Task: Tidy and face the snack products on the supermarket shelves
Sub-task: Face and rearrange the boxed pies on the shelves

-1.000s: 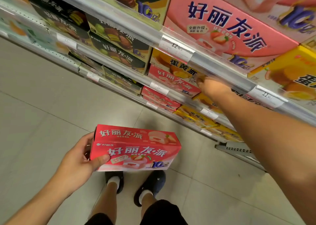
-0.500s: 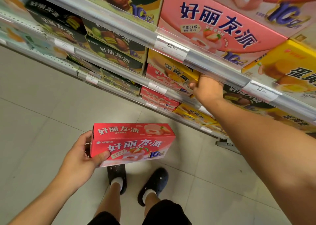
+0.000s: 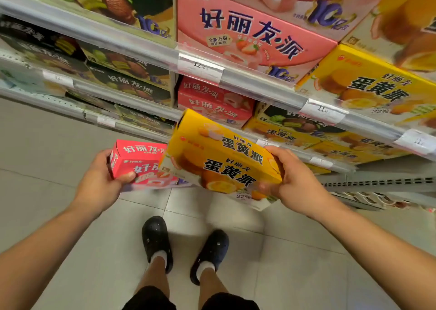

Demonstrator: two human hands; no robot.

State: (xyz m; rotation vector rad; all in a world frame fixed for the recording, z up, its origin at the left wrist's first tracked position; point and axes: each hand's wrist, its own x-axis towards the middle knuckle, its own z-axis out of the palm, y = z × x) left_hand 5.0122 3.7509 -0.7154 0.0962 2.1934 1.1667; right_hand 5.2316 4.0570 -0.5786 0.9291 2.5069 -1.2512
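Observation:
My left hand (image 3: 100,180) grips the left end of a red strawberry pie box (image 3: 139,163), held flat in front of the shelves. My right hand (image 3: 295,182) holds the right end of a yellow egg-yolk pie box (image 3: 221,158), tilted, its left part overlapping the red box. On the shelf behind them, a red box (image 3: 212,102) lies in the gap between dark matcha-chocolate boxes (image 3: 132,83) and yellow boxes (image 3: 290,132).
Shelf rails with price tags (image 3: 200,66) run diagonally across the view. Large pink (image 3: 247,31) and yellow (image 3: 368,85) boxes fill the shelf above. A grey perforated bottom shelf (image 3: 377,182) juts out at right. Tiled floor and my feet (image 3: 184,246) are below.
My right hand has drawn back from the shelf with a yellow box taken from it, bringing it down beside the red box. The left hand still holds the red box.

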